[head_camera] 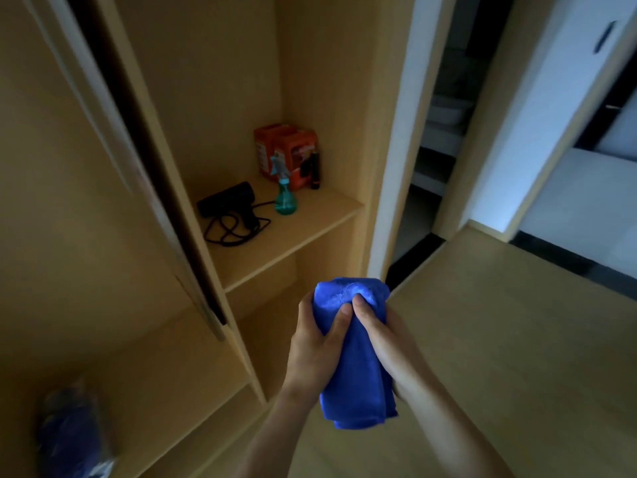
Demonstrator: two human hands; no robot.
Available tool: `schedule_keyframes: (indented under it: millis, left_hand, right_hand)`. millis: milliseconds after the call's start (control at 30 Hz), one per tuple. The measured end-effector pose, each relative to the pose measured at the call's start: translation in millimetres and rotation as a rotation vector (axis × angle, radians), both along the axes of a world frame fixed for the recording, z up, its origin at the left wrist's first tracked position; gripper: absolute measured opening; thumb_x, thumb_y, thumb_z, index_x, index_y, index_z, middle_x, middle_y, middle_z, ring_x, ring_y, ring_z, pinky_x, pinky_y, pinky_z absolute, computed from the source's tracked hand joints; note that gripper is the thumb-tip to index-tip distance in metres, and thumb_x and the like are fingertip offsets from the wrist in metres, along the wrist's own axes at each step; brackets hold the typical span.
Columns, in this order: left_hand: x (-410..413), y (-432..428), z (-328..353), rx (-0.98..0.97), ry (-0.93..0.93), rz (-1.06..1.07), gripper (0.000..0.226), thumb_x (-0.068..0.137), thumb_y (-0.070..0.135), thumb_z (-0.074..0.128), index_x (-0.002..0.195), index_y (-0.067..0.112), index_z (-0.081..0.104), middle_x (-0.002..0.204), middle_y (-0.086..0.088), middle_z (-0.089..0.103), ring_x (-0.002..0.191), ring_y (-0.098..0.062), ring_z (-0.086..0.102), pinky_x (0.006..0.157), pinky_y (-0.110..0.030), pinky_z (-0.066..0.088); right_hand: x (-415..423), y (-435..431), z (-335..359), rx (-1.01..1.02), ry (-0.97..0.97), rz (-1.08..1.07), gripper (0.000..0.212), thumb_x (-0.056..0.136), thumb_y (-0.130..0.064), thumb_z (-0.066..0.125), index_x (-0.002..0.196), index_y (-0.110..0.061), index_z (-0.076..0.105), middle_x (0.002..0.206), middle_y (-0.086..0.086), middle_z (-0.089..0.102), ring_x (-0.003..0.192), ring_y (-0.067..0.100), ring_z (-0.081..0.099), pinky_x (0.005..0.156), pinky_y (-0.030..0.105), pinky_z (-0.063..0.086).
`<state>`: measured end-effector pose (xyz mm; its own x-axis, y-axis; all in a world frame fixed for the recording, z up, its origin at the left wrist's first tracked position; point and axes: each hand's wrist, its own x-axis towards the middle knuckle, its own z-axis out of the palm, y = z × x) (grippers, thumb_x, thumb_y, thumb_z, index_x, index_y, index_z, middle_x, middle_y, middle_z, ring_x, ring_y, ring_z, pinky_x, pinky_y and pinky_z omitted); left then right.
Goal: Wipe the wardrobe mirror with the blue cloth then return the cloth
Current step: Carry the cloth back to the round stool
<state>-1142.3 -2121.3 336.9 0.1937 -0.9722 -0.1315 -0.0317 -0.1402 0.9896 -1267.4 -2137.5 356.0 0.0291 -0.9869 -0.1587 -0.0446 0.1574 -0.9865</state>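
At lower centre of the frame, the blue cloth [355, 357] hung bunched between both hands, its long axis roughly vertical; the left hand [312, 353] and right hand [389, 350] each had fingers clamped on it. Above and left sat the shelf [310, 229], with a spray bottle [285, 198] and hair dryer [229, 201]; nothing lay between. No mirror surface was identifiable.

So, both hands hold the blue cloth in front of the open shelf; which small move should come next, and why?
Probably carry the cloth forward and set it on the shelf. Both the left hand and right hand grip it bunched, and bare shelf shows beside the spray bottle. No mirror is in view.
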Motion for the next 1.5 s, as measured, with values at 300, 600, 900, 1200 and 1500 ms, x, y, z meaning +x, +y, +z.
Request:
schedule_keyframes:
  millis: [300, 600, 900, 1200, 1500]
  left_hand:
    - [-139.6, 22.4, -9.4, 0.011, -0.004, -0.323, 0.044, 0.09, 0.053, 0.069, 0.128, 0.039, 0.052, 0.117, 0.017, 0.069, 0.103, 0.003, 0.067, 0.083, -0.022, 0.058]
    - [-265.1, 68.0, -11.2, -0.006, -0.026, -0.597, 0.061, 0.087, 0.055, 0.069, 0.14, 0.039, 0.044, 0.127, 0.02, 0.062, 0.104, 0.009, 0.064, 0.077, -0.014, 0.055]
    - [-377.0, 116.2, -17.8, 0.01, 0.004, -0.935, 0.064, 0.087, 0.051, 0.073, 0.141, 0.044, 0.039, 0.125, 0.027, 0.059, 0.102, 0.012, 0.063, 0.083, -0.021, 0.056]
    - [-453.6, 165.5, -16.9, 0.027, 0.009, -1.303, 0.049, 0.092, 0.039, 0.071, 0.134, 0.039, 0.046, 0.119, 0.022, 0.063, 0.101, 0.012, 0.064, 0.081, -0.014, 0.056]
    - [-507.8, 199.0, -21.9, 0.027, -0.004, -1.78, 0.048, 0.093, 0.041, 0.071, 0.132, 0.017, 0.056, 0.119, 0.001, 0.071, 0.109, -0.014, 0.07, 0.096, -0.042, 0.057]
  right_hand:
    - [-138.7, 56.2, -14.9, 0.04, -0.015, -0.28, 0.027, 0.098, -0.047, 0.055, 0.107, -0.025, 0.07, 0.095, -0.006, 0.077, 0.089, 0.01, 0.074, 0.079, 0.032, 0.058]
    - [-257.4, 129.7, -24.6, 0.073, -0.105, -0.538, 0.028, 0.097, -0.046, 0.058, 0.109, -0.024, 0.071, 0.101, -0.002, 0.077, 0.094, 0.018, 0.074, 0.081, 0.039, 0.06]
    - [-349.8, 216.9, -22.4, 0.094, -0.128, -0.897, 0.022, 0.097, -0.037, 0.059, 0.108, -0.021, 0.07, 0.098, 0.001, 0.078, 0.089, 0.016, 0.075, 0.081, 0.038, 0.06]
    - [-385.6, 292.4, -27.4, 0.138, -0.078, -1.288, 0.028, 0.099, -0.046, 0.054, 0.107, -0.023, 0.07, 0.092, -0.003, 0.078, 0.087, 0.01, 0.073, 0.074, 0.027, 0.057]
    - [-375.0, 342.7, -33.8, 0.176, -0.125, -1.715, 0.031, 0.098, -0.051, 0.053, 0.104, -0.025, 0.069, 0.092, -0.003, 0.078, 0.085, 0.01, 0.074, 0.076, 0.03, 0.058]
